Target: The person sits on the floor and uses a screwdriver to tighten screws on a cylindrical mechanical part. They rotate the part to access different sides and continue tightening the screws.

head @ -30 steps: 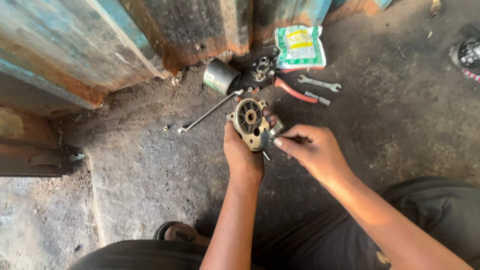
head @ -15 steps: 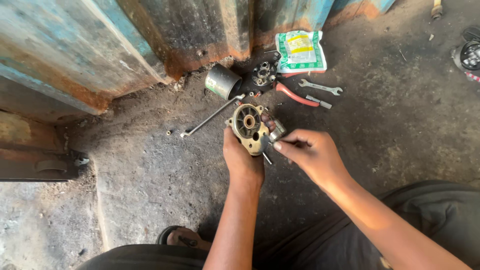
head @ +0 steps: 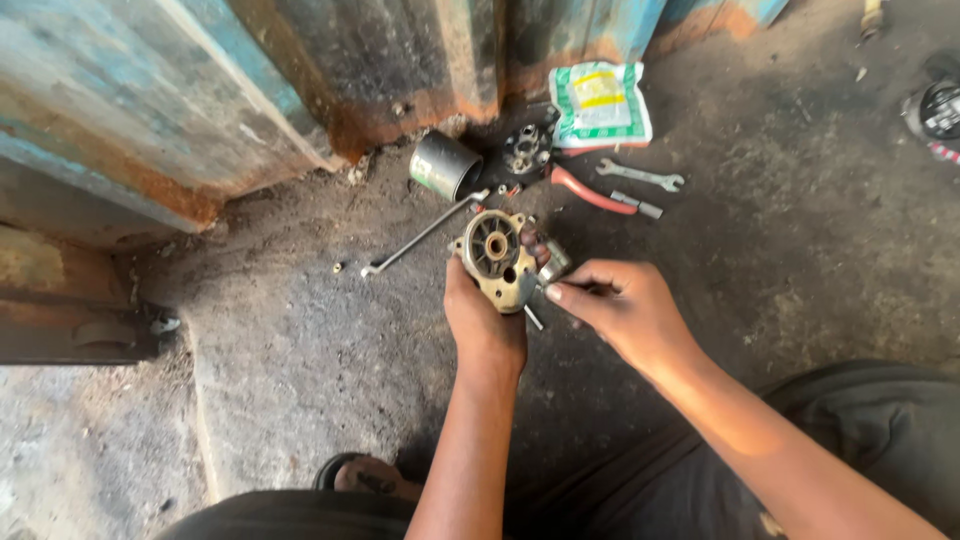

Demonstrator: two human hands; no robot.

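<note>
My left hand (head: 484, 322) grips a round, dirty metal housing (head: 494, 252) with a bearing hole in its middle, holding it up from below. My right hand (head: 622, 308) pinches a thin metal tool (head: 533, 308) whose tip touches the housing's lower right edge. Both forearms reach in from the bottom of the view.
On the oily concrete floor behind the hands lie a metal cylinder (head: 442, 164), a long L-shaped rod (head: 420, 235), a dark gear-like part (head: 526, 150), red-handled pliers (head: 588, 190), a small spanner (head: 640, 177) and a green-and-white pouch (head: 600, 103). A rusty blue metal wall (head: 250, 90) stands behind.
The hands have stayed together on the housing; my right hand's tool has shifted only slightly against its edge. The view has moved a little.
</note>
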